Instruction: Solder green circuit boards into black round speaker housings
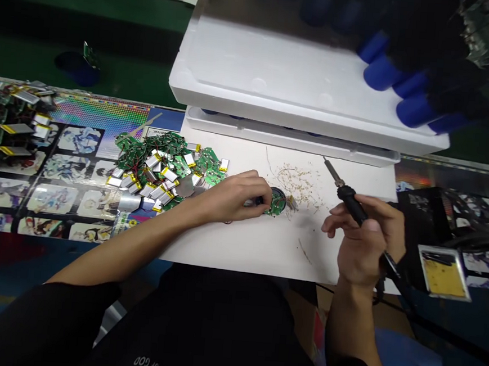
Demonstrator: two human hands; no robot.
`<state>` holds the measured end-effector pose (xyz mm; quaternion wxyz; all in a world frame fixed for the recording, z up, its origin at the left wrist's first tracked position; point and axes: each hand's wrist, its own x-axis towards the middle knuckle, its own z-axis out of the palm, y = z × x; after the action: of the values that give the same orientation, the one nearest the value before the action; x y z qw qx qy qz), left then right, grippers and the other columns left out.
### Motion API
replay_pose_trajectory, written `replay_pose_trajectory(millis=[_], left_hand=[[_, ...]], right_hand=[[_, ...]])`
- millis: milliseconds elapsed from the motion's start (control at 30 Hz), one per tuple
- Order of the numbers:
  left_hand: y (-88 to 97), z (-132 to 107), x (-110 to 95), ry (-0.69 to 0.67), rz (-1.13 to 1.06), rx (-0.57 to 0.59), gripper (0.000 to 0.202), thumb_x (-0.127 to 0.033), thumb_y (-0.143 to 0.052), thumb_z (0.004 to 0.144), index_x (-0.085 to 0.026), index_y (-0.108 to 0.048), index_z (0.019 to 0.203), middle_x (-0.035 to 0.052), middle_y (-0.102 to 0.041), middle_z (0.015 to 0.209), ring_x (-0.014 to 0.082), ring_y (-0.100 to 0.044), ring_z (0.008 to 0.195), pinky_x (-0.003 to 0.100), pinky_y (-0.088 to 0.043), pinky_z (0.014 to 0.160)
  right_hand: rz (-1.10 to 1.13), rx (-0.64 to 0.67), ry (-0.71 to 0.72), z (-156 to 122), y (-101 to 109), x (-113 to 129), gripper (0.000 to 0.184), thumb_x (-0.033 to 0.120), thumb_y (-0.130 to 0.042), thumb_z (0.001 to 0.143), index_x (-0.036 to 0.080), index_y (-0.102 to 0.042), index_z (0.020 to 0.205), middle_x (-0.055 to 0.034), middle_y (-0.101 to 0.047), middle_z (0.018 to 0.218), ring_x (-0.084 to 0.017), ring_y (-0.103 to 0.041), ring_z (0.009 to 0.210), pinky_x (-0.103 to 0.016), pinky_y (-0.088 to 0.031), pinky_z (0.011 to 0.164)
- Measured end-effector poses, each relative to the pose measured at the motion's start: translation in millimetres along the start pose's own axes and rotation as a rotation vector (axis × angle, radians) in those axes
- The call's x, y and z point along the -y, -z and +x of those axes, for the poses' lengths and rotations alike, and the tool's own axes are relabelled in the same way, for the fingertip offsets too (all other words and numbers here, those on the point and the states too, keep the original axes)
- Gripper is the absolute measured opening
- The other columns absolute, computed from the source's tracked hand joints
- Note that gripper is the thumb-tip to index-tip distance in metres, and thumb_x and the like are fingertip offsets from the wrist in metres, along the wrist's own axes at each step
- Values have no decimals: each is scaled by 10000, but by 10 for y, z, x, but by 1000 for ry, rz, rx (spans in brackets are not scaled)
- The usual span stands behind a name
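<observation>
My left hand (230, 196) pinches the edge of a small round green circuit board (277, 203), which rests on a white work sheet (239, 250). Thin wires stick out from the board's right side. My right hand (363, 232) grips a black-handled soldering iron (347, 195) above the sheet, its metal tip pointing up and away from me, apart from the board. Its cord runs down past my wrist. Beside my left hand lies a heap of green circuit boards with silver pouch batteries (164, 171) and red wires.
Pale solder and wire crumbs (299, 184) are scattered on the sheet. A white foam tray (278, 78) with blue cylinders (389, 70) stands beyond it. A printed mat (57, 191) holds more boards at the far left. A yellow sponge tray (444, 272) sits at the right.
</observation>
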<state>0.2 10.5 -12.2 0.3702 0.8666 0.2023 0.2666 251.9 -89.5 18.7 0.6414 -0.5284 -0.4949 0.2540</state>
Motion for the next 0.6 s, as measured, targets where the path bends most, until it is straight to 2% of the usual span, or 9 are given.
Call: replay_pose_trajectory(millis=[133,200,300,367,467,600], left_hand=[[9,3,12,1,-18,15,121,-218,-591,1055,-217,-688,982,52,-762,1018,183,-657,982,326,-521,925],[11,7,13,1,-29,14,111,-203,-593,1045,-215,-684,983,51,-762,1029,180,-661,990,321,-523,924],[10,15,7,23,-49,20,108,-188,-595,1032,-215,-682,974,49,-763,1025,181,-666,992,326,-524,935],[8,19,2,39,-67,24,114,-188,-591,1030,-214,-681,966,49,-764,1019,183,-668,992,332,-525,941],[3,22,0,41,-82,15,110,-178,-596,1021,-213,-678,956,45,-765,1018,179,-674,988,327,-527,935],[2,23,3,41,-82,11,109,-154,-603,1004,-209,-678,948,44,-767,1019,176,-677,979,323,-527,927]], right_hand=[[-143,-97,48,-18,29,6,150,302,-830,882,218,-798,1002,26,-702,697,-139,-639,484,-266,-466,416],[-167,-159,71,-49,29,9,125,331,-806,899,207,-807,916,34,-679,651,-122,-589,431,-256,-422,372],[-191,-247,73,-72,18,5,189,341,-739,910,205,-781,785,30,-663,616,-107,-507,367,-250,-329,314],[-200,-259,98,-66,19,-11,184,321,-716,877,206,-757,739,26,-639,593,-106,-475,359,-251,-281,313],[-190,-182,144,-57,54,-64,130,322,-722,822,210,-764,774,18,-626,594,-116,-474,395,-267,-288,359],[-191,24,126,-88,127,-153,141,359,-759,833,223,-782,807,-5,-665,655,-152,-567,517,-290,-383,443]])
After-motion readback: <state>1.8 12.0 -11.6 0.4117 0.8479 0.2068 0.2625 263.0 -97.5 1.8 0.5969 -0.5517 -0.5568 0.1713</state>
